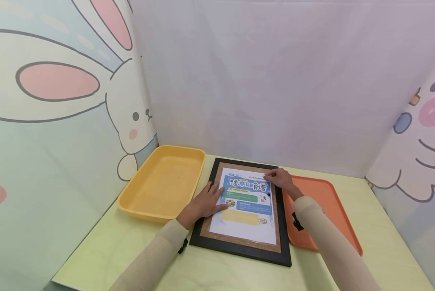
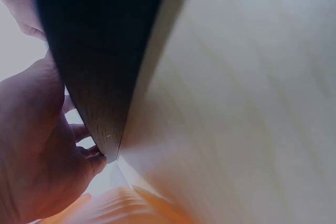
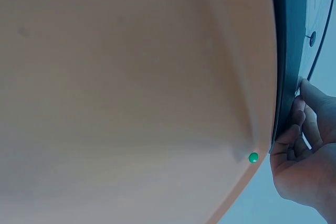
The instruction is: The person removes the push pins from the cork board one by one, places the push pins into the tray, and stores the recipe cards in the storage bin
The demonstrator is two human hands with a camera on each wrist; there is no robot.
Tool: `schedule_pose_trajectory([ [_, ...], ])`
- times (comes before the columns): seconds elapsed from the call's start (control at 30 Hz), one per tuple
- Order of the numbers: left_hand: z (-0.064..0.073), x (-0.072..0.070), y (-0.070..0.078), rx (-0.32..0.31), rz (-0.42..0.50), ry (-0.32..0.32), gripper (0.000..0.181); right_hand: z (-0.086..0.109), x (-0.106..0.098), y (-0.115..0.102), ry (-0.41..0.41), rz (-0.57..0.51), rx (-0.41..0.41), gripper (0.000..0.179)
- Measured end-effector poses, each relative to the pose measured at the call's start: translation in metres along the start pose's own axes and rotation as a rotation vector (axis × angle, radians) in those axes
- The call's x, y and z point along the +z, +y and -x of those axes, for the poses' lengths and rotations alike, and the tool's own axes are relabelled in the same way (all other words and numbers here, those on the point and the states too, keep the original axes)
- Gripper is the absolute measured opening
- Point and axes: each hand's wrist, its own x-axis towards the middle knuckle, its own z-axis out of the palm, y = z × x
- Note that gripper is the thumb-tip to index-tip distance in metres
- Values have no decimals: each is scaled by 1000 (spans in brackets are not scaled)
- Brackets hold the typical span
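A printed sheet (image 1: 244, 232) with coloured text blocks lies on a black-framed cork board (image 1: 242, 251). My left hand (image 1: 204, 203) rests on the left side of the board, fingers spread over the sheet's left edge. At the sheet's upper right corner, my right hand (image 1: 281, 179) pinches what looks like a small pushpin, mostly hidden by the fingertips. A dark pushpin (image 3: 313, 39) stands in the board near that hand; in the head view it shows by the sheet's right edge. The left wrist view shows the left hand beside the black frame (image 2: 100, 72).
A yellow tray (image 1: 163, 182) stands left of the board. To the right is an orange tray (image 1: 330, 210), its left side close against the frame. A green round-headed piece (image 3: 253, 157) lies at that tray's edge. Printed cloth walls enclose the pale table (image 1: 381, 242).
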Motion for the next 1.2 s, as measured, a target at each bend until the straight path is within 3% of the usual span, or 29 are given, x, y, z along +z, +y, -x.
schedule_pose_trajectory([
  [0.73, 3, -2, -3, 18, -48, 12, 82, -4, -1, -1, -41, 37, -58, 25],
  [1.2, 2, -1, -2, 23, -11, 10, 81, 3, -5, 0, -44, -21, -112, 21],
])
